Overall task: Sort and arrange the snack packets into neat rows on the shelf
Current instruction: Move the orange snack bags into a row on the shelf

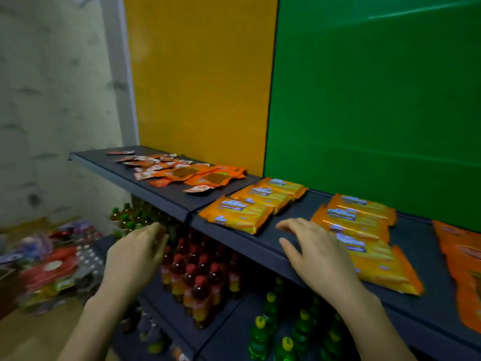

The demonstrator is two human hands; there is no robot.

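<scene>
Nearest me, below the shelf (294,212) lip, my left grip (135,256) hangs apart and empty before the bottles (197,280); my right grip (315,256) lies spread, holding nothing, beside the front biscuit packet (380,264), perhaps touching it. A careless nudge could tip that packet, close to the lip, onto the bottles. Farther back, loose sachets (161,168) could scatter if swept

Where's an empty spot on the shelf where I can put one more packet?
The shelf is bare between the left biscuit row and the right biscuit row, by the right hand. Another strip lies between that row and the big orange bags. The far-left front is bare too. The small sachets are crowded.
</scene>
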